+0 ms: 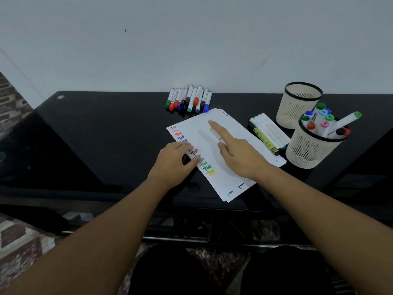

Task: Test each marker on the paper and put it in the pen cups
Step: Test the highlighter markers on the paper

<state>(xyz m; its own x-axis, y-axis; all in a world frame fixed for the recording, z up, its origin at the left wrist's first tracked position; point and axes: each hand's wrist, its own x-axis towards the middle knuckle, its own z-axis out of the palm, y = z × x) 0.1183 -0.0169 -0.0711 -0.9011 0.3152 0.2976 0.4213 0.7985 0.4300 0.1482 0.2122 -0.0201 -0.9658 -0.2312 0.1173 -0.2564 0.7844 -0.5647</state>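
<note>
Nearest the camera, two bare forearms reach over the dark worktop [89, 150]. The left hand [174, 161] lies on the left edge of the paper [229, 150], fingers [192, 161] loosely bent and pressing the sheet, beside a column of coloured test marks [198, 155]. The right hand [240, 155] hovers over the sheet's middle, index finger stretched straight towards a small yellow mark [211, 129]; whether the other fingers pinch anything cannot be told. Right of the paper lie white markers [266, 133], touching the near pen cup [308, 152], which is full of capped markers. Behind stands a second pen cup [297, 105]. Farthest, a row of whiteboard markers [189, 100] rests by the wall [191, 39].
</note>
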